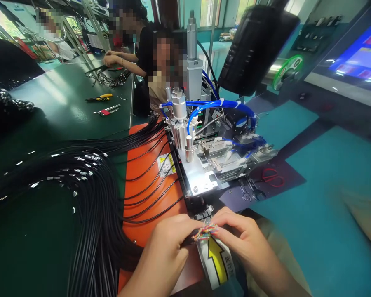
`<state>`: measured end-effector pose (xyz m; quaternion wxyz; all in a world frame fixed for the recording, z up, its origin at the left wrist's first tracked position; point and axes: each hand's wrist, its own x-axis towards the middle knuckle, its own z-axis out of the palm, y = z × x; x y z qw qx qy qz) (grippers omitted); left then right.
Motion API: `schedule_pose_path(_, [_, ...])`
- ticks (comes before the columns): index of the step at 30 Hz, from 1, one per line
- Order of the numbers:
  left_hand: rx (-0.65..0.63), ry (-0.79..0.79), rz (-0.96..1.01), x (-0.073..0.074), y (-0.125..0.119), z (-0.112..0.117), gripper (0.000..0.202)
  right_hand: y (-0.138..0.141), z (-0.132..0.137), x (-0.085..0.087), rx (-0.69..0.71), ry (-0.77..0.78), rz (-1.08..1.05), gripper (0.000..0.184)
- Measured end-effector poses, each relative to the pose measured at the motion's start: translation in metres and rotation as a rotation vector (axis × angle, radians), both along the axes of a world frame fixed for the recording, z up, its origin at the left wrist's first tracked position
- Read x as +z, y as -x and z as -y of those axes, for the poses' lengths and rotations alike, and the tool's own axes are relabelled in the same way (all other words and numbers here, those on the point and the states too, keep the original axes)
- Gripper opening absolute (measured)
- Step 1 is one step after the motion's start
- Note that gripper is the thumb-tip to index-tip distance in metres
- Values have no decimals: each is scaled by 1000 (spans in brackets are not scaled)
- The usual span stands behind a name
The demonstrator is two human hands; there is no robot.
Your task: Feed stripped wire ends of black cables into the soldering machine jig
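Thin multicoloured wires (pixel 205 232) fan out at the end of a black cable bundle near the bottom centre. My left hand (pixel 173 237) is closed around the bundle just behind the wires. From the other side, my right hand (pixel 236 231) pinches the wire ends between thumb and fingers. Right beneath the wires lies a white label with a yellow arrow (pixel 217 260). Just beyond my fingertips sits a small metal fixture (pixel 205 212) at the front of a metal machine (pixel 200 169) with blue air hoses.
Many black cables (pixel 95 222) curve over the green table (pixel 64 119) and the orange panel (pixel 151 185). Yellow-handled pliers (pixel 103 97) lie farther back. Red-handled scissors (pixel 273 178) and wrenches (pixel 253 193) are right of the machine. A black cylinder (pixel 253 49) hangs above. Co-workers sit across the table.
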<state>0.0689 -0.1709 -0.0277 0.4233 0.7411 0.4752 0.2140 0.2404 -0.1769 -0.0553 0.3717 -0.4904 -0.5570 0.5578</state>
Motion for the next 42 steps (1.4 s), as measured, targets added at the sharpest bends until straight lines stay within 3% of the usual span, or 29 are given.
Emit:
schedule_pose_path(5, [145,69,29,1,-5,-5,24,9,-2,0,-101,139,-59,15])
schedule_pose_path(10, [219,22,48,-3,-5,0,25,15,-3,2,-147,269,-248,18])
schedule_pose_path(13, [241,-41,59,-6,-5,3,32,16,-2,3,-153,282,-248,18])
schedule_pose_path(15, [261,-69,62,-5,-4,4,29,19,2,0,-157,156,-118,17])
schedule_pose_path(18, [325,-73,63,-2,-4,4,15,28,11,-9,-209,-340,218,20])
schedule_pose_path(20, [368,-67,54,0,-4,3,20,32,17,-15,-201,-628,356,21])
schedule_pose_path(22, [381,-64,45,-1,-4,2,25,32,19,-16,-159,-706,391,22])
schedule_pose_path(26, [358,-47,38,-5,-4,1,24,17,6,-5,-178,-604,413,18])
schedule_pose_path(30, [343,-9,48,-5,-4,1,21,10,-10,12,-20,-533,455,13])
schedule_pose_path(34, [297,-2,43,-5,-6,6,15,16,-13,15,52,-524,434,18])
schedule_pose_path(38, [223,17,68,-9,-8,8,15,22,-13,9,-149,-625,431,20])
schedule_pose_path(40, [267,23,85,-10,-7,6,19,21,-12,7,-273,-551,349,22])
schedule_pose_path(42, [321,43,98,-8,-5,2,24,19,-10,6,-311,-426,276,22])
